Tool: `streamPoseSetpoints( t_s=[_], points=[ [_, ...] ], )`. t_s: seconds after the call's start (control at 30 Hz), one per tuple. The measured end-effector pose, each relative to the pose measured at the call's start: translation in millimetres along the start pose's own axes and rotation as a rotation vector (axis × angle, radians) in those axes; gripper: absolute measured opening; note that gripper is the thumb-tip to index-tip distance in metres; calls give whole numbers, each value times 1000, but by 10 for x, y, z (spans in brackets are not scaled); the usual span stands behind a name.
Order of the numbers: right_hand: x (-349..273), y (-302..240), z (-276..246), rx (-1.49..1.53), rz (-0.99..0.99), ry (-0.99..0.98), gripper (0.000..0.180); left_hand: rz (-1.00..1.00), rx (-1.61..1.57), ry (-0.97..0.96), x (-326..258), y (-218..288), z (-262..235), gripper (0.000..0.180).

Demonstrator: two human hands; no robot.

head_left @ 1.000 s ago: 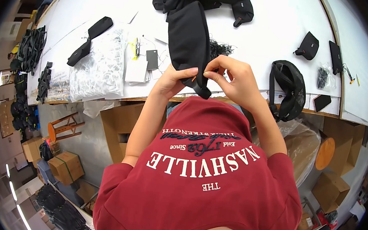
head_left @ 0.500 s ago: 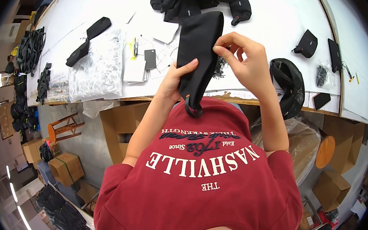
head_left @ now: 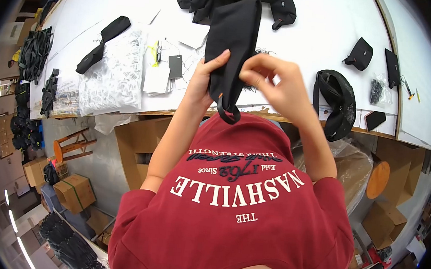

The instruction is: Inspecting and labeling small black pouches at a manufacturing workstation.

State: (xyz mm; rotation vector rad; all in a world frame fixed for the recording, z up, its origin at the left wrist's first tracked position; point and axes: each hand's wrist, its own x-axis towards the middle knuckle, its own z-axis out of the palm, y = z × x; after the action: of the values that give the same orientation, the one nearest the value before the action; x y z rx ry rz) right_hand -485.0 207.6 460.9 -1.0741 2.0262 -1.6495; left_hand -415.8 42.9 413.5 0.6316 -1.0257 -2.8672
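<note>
A long black fabric pouch (head_left: 230, 36) is raised over the table's near edge, its far end tilted up and away. My left hand (head_left: 203, 77) grips it from the left side, thumb on top and the other fingers hidden beneath. My right hand (head_left: 276, 83) pinches at the pouch's right edge with thumb and index finger; anything small between the fingertips is hidden. A black loop strap (head_left: 227, 116) with a small orange tag hangs at the pouch's near end, close to my shirt.
More black pouches (head_left: 282, 11) are heaped at the back of the white table (head_left: 306, 30). To the left lie a clear bag of small white pieces (head_left: 112, 74) and white cards (head_left: 156, 80). A black mesh item (head_left: 342, 104) sits at the right. Cardboard boxes (head_left: 74, 193) and stools stand below.
The pouch has risen slightly away from my body with my left hand. My right hand has moved down along its right edge, toward the loop end.
</note>
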Motion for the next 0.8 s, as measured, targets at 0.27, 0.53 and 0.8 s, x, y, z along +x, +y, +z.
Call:
streamPoseSetpoints(
  t_s=[0.27, 0.53, 0.8],
  points=[
    [-88, -115, 144, -1, 41, -109, 6, 26, -25, -49, 153, 124, -67, 25],
    [-24, 31, 69, -236, -127, 18, 13, 194, 221, 77, 139, 151, -51, 30],
    [-122, 408, 5, 672, 388, 79, 35, 292, 349, -83, -181, 86, -152, 62]
  ],
)
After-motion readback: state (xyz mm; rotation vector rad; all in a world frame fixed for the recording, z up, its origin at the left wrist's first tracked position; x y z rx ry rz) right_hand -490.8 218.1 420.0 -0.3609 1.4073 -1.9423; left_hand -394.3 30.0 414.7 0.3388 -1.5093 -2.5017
